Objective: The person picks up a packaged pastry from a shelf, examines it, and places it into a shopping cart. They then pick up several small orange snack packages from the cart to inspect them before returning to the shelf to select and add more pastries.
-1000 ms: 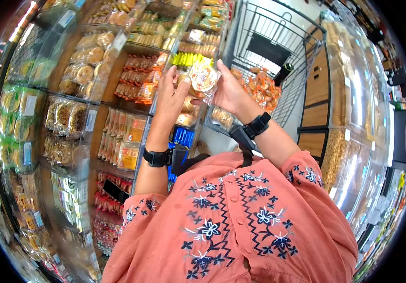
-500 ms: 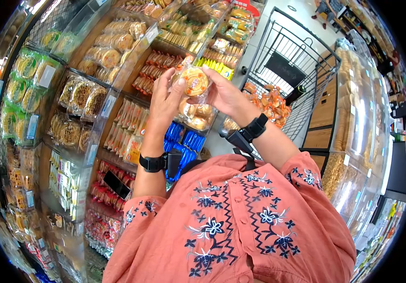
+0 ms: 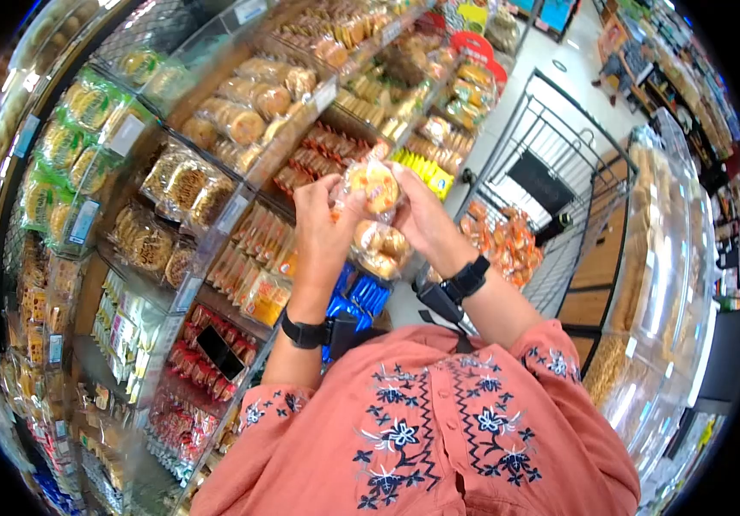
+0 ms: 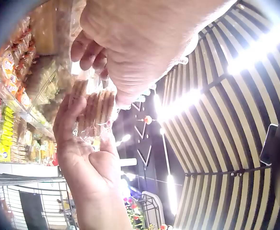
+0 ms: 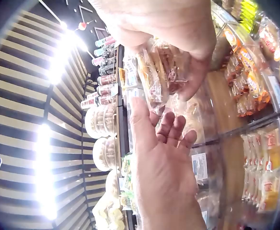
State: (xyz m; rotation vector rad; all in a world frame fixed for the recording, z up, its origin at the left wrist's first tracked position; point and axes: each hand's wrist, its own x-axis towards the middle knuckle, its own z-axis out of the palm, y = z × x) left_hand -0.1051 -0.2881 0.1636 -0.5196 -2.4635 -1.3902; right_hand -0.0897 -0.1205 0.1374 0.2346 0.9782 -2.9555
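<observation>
In mid-air before the snack bins, a clear-wrapped pack of round biscuits sits between the left hand and the right hand, both gripping it with thumb and fingers. The step looks like a close check of the pack, and the next move likely calls for one steady, gentle hold. Beyond stands a wire cart bearing orange packets, under a striped ceiling with bright lights.
</observation>
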